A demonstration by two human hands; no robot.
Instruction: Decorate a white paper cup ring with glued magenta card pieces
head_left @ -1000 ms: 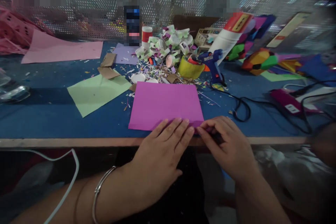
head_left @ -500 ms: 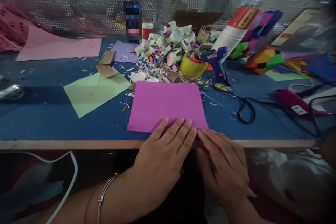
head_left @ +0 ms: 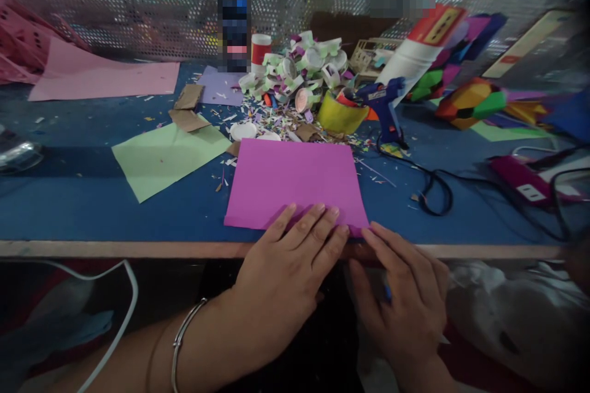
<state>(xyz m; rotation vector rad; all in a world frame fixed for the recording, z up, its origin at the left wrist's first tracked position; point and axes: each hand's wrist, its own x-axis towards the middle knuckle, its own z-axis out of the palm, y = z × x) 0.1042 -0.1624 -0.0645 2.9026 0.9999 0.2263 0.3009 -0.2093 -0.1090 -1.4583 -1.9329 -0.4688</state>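
Observation:
A purple sheet of paper (head_left: 295, 178) lies at the front edge of the blue table, with a narrow folded strip along its near side. My left hand (head_left: 286, 282) rests flat on that strip, fingers spread and pointing away from me. At the sheet's near right corner, the fingertips of my right hand (head_left: 403, 295) touch the strip's end; its fingers are stretched out and the thumb hangs below the table edge. Something small and blue shows between the right thumb and fingers, too little to name.
Behind the sheet are paper scraps, a heap of paper-and-cup pieces (head_left: 304, 70), a yellow ring (head_left: 341, 115) and a blue glue gun (head_left: 387, 104) with its cord. Green paper (head_left: 166, 163) lies left, a purple power strip (head_left: 520, 181) right.
My right hand has slid right along the folded strip to the sheet's corner, away from my left hand. The left hand stays pressed on the paper.

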